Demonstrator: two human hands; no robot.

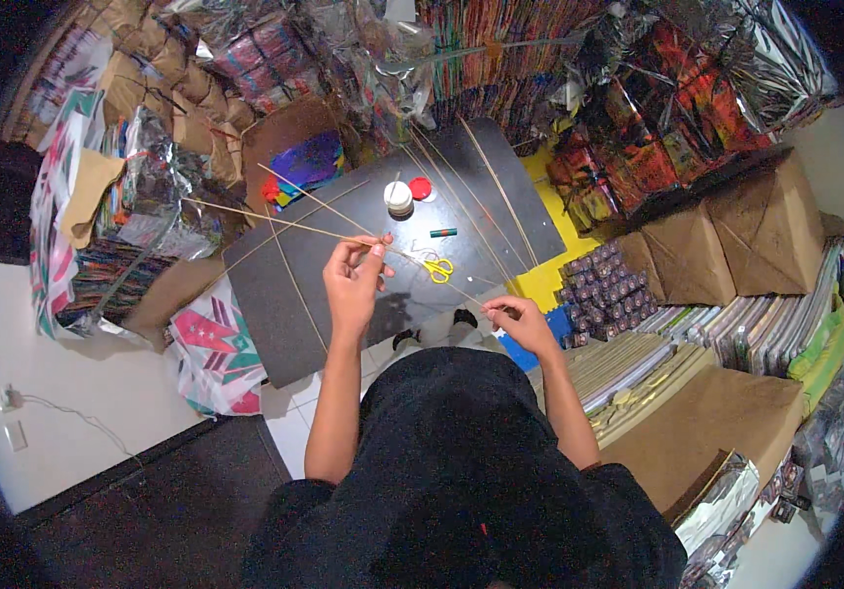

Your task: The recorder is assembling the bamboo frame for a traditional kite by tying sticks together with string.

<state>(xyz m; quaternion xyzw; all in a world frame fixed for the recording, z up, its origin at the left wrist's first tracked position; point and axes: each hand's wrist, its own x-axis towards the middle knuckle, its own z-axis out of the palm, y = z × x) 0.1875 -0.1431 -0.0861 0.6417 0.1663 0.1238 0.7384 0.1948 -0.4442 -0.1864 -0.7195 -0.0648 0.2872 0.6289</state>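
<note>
Thin bamboo sticks (274, 218) are what both hands work on, just above the middle of the frame. One long stick runs from the upper left, over the foil-wrapped bundles, down toward the centre right. The left hand (355, 280) is raised, forearm coming up almost vertically from the lower edge, wrist bent slightly, and its fingertips (379, 245) are pinched together on the stick where a second stick seems to cross it. The right hand (523, 322) sits lower and to the right of centre, forearm angled up from the lower right, fingers curled and closed on the lower end of the same stick; whether a thread is also held there is too fine to tell.

Under the hands lies a dark board (343, 294), tilted in the frame. More loose sticks (486, 196) lie on it in a fan toward the upper centre. Yellow-handled scissors (435, 266) rest on the board just to the right of the left hand. Higher up stand a white spool (398, 197) and a red cap (421, 187), touching or nearly so, with a small green-and-red tube (443, 233) nearby. Brown paper parcels (736, 236) fill the right side, shiny foil packs the top.
</note>
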